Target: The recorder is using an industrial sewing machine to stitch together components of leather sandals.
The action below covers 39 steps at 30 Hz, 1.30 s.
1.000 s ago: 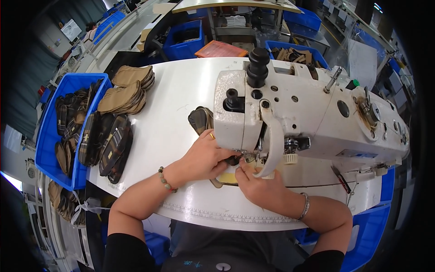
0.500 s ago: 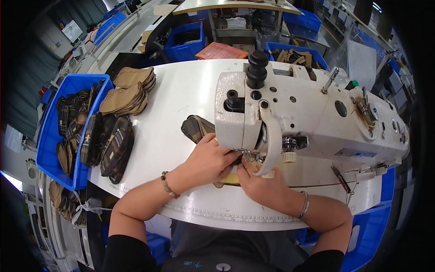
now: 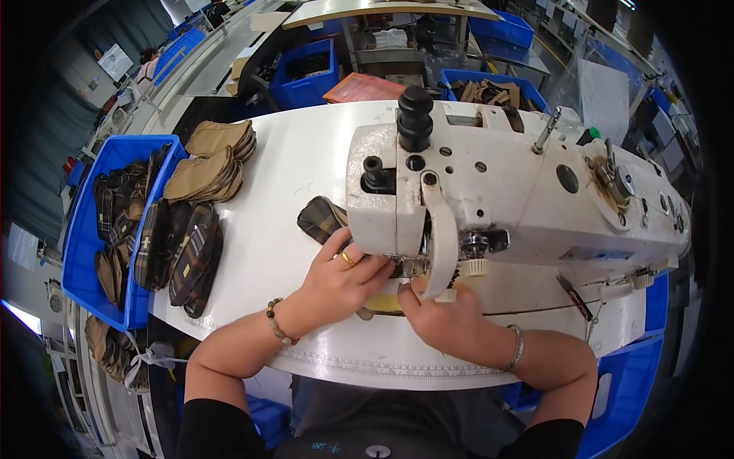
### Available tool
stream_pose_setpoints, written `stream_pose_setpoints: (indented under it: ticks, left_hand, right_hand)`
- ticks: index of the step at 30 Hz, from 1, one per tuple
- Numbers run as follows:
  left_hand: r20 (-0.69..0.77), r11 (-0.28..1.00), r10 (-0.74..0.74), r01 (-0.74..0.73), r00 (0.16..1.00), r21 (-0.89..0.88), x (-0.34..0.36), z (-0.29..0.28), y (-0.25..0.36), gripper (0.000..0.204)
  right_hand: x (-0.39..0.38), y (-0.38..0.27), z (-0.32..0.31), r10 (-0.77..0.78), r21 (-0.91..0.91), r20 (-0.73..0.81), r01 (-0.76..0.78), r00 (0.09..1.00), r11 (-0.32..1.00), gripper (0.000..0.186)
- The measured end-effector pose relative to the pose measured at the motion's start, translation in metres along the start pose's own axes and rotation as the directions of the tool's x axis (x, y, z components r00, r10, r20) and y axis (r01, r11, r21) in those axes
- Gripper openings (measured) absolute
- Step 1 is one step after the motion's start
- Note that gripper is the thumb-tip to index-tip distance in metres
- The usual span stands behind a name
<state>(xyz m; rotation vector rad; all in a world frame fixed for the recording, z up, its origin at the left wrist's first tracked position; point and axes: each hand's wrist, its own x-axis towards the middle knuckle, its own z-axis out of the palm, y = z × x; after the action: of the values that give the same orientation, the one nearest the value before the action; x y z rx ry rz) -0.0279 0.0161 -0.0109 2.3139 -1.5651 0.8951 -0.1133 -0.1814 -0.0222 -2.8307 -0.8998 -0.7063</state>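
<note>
A dark plaid fabric piece (image 3: 319,217) lies partly beneath the head of the white sewing machine (image 3: 474,183). My left hand (image 3: 342,281), with a ring and a bead bracelet, grips it left of the needle area, fingers bent and pressed together. My right hand (image 3: 445,315) is closed just in front of the presser area, pinching the work's edge; its fingertips are partly hidden by the machine's curved white guard (image 3: 441,245). Between the hands a yellow patch (image 3: 384,302) shows. A thin dark strip (image 3: 527,310) runs along the table to my right hand.
Left of the white table (image 3: 283,153), a blue bin (image 3: 160,176) holds plaid pieces; more plaid pieces (image 3: 195,260) lean beside it. Stacked brown sole-shaped pieces (image 3: 206,176) lie behind them. Small thread snips (image 3: 573,297) rest at right. Blue bins (image 3: 306,92) stand beyond the table.
The view has shifted slightly. My left hand's fingers have changed pose on the plaid piece, with the ring finger now showing. My right hand stays near the presser area.
</note>
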Motion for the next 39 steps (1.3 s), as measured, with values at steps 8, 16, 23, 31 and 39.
stream_pose_setpoints:
  ticks: [8, 16, 23, 31, 39]
  left_hand:
    - [0.131, 0.993, 0.059, -0.045, 0.990, -0.110, 0.000, 0.002, -0.002, 0.027]
    - [0.166, 0.996, 0.048, -0.034, 0.985, -0.086, 0.004, -0.001, 0.003, 0.026]
    - [0.161, 0.996, 0.036, -0.022, 0.986, -0.087, 0.003, 0.001, 0.001, 0.027]
    - [0.188, 0.949, -0.125, 0.173, 0.974, -0.264, 0.009, 0.000, -0.015, 0.022]
    - [0.234, 0.921, -0.175, 0.243, 0.956, -0.305, 0.006, 0.004, -0.018, 0.025]
  right_hand:
    - [-0.019, 0.005, 0.047, 0.072, 0.101, 0.080, -0.080, 0.994, 0.992, 0.018]
    - [-0.025, 0.006, 0.050, 0.192, 0.253, 0.142, -0.223, 0.971, 0.942, 0.026]
    - [-0.004, 0.009, 0.022, 0.220, 0.301, 0.037, -0.221, 0.975, 0.928, 0.006]
    - [0.001, 0.020, 0.025, 0.212, 0.254, -0.064, -0.190, 0.975, 0.948, 0.019]
    - [0.010, 0.027, 0.027, 0.157, 0.217, -0.145, -0.123, 0.977, 0.968, 0.005]
